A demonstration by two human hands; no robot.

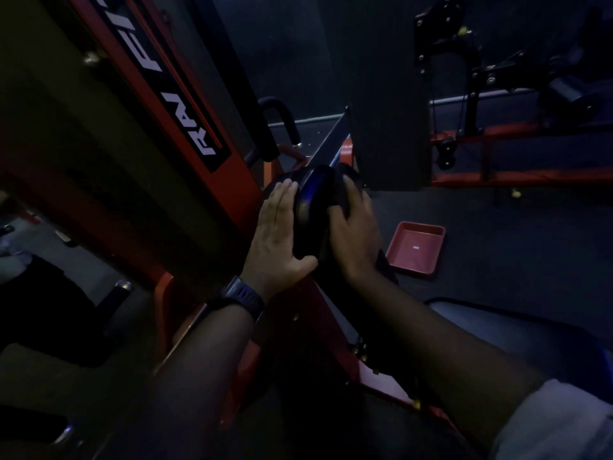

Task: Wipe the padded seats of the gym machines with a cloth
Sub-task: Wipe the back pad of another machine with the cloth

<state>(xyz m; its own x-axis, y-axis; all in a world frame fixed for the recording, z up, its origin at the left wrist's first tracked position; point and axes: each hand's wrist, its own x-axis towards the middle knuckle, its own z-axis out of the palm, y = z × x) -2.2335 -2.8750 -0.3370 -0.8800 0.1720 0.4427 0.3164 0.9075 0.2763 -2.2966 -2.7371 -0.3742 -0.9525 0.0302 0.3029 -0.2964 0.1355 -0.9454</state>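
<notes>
While both hands enclose the black pad (313, 200) at the centre of the scene, just right of the red upright (240, 182), the left hand (278, 227) lies released and flat against the pad's left face, fingers straight and thumb hooked under its near edge. The right hand (356, 234) grasps the right face, its fingers bent round the curve. Whether the cloth lies beneath that palm cannot be told in the dim light. Several failures seem possible from here. If the pad swivels on its mount, squeezing from both sides may turn it and leave part of the surface unwiped. The steel bar (331, 144) rising from the pad's far edge could catch a fingertip on an upward stroke. The wristwatch (243, 297) sits near the frame and might scrape it. The red tray (416, 249), on the floor to the right, lies where a step could upset it, and the poor light makes missed patches likely. White capitals "RAV FI" read along a black label (175, 94) on the upright, the rest cut off at the top edge. A small pale mark inside the tray is too small to read.
</notes>
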